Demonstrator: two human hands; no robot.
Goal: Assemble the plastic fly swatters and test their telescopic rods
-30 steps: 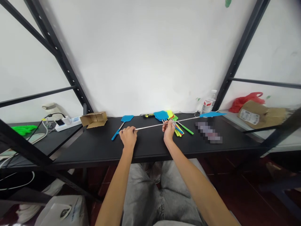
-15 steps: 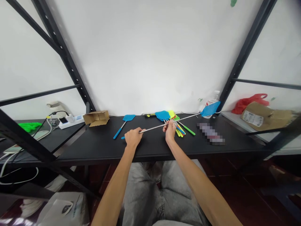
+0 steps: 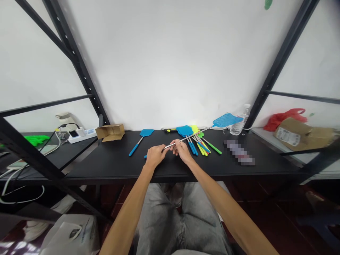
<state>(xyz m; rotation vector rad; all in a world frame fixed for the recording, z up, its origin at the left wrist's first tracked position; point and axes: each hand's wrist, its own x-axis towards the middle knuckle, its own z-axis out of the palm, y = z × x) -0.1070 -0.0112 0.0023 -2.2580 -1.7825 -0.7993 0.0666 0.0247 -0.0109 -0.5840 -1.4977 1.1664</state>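
Note:
A blue fly swatter [image 3: 227,120] with a long metal rod slants up to the right above the black table. My left hand [image 3: 156,156] is wrapped round its lower end, where a bit of blue handle sticks out. My right hand [image 3: 181,150] closes its fingers on the rod just to the right of the left hand. Behind and right of my hands lies a pile of swatters in blue, yellow and green, among them a blue swatter [image 3: 184,130] and a green handle [image 3: 214,148]. Another blue swatter [image 3: 146,132] lies apart on the left.
An open cardboard box [image 3: 110,133] stands at the table's back left, by a power strip [image 3: 87,135]. A clear bottle [image 3: 239,124] and a blurred patch [image 3: 240,153] are on the right. Black shelf posts [image 3: 281,60] rise at both sides. The black table [image 3: 106,166] ends before my legs.
My right hand has slid down the rod toward my left hand. The swatter's head has shifted left and turned its flat face toward me; my left hand moved slightly right.

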